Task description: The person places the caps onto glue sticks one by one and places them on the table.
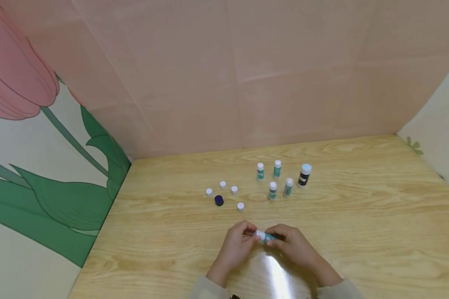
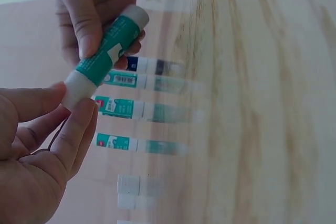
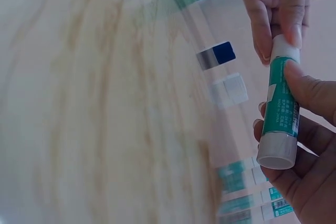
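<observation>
From here, my left hand [image 1: 239, 243] pinches the cap [image 1: 260, 235] at nine o'clock, right hand [image 1: 294, 246] gripping the tube [image 1: 269, 238] (I'd keep both aligned).

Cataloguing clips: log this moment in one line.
held: green tube; left hand: pinches white end; right hand: grips body; table: five upright tubes, four white caps, one dark cap

Head view: I get soft, even light | white glare streaks near tabletop [image 1: 153, 261] | wrist views: dimmer, hazy
</observation>
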Tool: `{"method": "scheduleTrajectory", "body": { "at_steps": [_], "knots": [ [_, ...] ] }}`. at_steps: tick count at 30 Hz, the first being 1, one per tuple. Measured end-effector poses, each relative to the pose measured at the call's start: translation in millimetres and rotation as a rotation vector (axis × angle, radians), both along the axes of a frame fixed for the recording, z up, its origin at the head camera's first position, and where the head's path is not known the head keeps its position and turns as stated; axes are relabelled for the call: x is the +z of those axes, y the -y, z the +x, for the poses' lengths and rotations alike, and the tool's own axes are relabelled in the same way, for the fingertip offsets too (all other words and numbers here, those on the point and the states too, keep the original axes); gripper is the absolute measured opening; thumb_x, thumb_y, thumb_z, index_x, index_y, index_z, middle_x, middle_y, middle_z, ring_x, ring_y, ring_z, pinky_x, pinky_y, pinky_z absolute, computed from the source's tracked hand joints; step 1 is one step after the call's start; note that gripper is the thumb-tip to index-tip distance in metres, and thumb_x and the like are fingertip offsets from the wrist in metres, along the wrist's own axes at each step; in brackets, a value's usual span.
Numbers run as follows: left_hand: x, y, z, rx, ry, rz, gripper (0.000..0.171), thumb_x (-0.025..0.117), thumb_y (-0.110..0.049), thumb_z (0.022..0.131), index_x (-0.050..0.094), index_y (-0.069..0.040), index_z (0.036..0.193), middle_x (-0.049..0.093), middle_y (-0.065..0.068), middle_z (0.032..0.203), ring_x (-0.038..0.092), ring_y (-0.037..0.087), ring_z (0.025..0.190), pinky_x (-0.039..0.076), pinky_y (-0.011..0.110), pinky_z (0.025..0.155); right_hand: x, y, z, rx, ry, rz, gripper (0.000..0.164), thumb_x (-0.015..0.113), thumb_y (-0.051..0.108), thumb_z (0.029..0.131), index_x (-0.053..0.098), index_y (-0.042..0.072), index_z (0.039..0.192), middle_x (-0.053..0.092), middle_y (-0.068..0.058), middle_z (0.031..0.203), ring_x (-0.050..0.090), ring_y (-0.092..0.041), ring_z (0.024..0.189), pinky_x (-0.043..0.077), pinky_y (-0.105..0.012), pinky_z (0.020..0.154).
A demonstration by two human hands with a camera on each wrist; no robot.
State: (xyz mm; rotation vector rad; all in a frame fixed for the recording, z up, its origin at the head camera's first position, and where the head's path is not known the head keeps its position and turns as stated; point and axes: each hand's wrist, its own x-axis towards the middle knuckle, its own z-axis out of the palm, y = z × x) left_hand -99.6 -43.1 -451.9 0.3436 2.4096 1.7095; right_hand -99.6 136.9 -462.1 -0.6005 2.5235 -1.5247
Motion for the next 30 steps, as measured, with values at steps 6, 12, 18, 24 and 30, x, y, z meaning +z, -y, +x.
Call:
{"method": "scheduleTrajectory", "body": {
  "at_steps": [6,12,18,24,30],
  "knots": [
    [0.1,-0.3,-3.6,0.019,0.004,-0.014,0.014,0.059,-0.005,0.079,0.056,-0.002,0.092,0.053,0.0,0.089,0.054,0.009,0.081,0.045,0.015,0.069,2.3,0.2,-4.4,0.016,-0.027,0.047,0.021,0.062,0.017,0.078,0.061,0.007,0.096,0.059,-0.001,0.093,0.055,-0.015,0.083,0.046,-0.024,0.07],
    [-1.9,1.4,-6.4,0.049,0.017,0.006,0.016,0.059,-0.005,0.08,0.055,-0.001,0.094,0.054,-0.001,0.089,0.054,0.01,0.082,0.045,0.016,0.07,3.6,3.0,-8.2,0.013,0.011,0.082,0.022,0.062,0.019,0.078,0.06,0.008,0.097,0.058,0.002,0.09,0.054,-0.012,0.079,0.045,-0.023,0.067],
    [-5.5,3.3,-7.6,0.066,0.02,0.029,0.015,0.06,-0.003,0.079,0.055,-0.001,0.093,0.053,0.0,0.087,0.053,0.01,0.081,0.045,0.017,0.07,2.8,6.1,-9.8,0.007,0.014,0.122,0.019,0.063,0.014,0.077,0.06,0.01,0.095,0.056,0.005,0.085,0.051,-0.01,0.073,0.044,-0.023,0.063],
    [-8.1,4.6,-8.1,0.058,0.024,0.039,0.016,0.059,-0.001,0.078,0.054,-0.001,0.094,0.052,0.001,0.09,0.053,0.011,0.082,0.045,0.017,0.07,1.9,7.7,-9.7,0.004,-0.002,0.143,0.017,0.063,0.009,0.075,0.06,0.012,0.092,0.056,0.006,0.082,0.051,-0.008,0.071,0.044,-0.023,0.063],
    [-8.6,4.0,-8.4,0.055,0.029,0.026,0.017,0.059,-0.001,0.078,0.055,-0.002,0.095,0.052,0.0,0.091,0.053,0.011,0.082,0.045,0.016,0.07,1.5,8.4,-10.8,0.013,-0.009,0.162,0.016,0.064,0.008,0.074,0.06,0.013,0.089,0.055,0.007,0.08,0.05,-0.009,0.071,0.043,-0.024,0.062]
  ]
}}
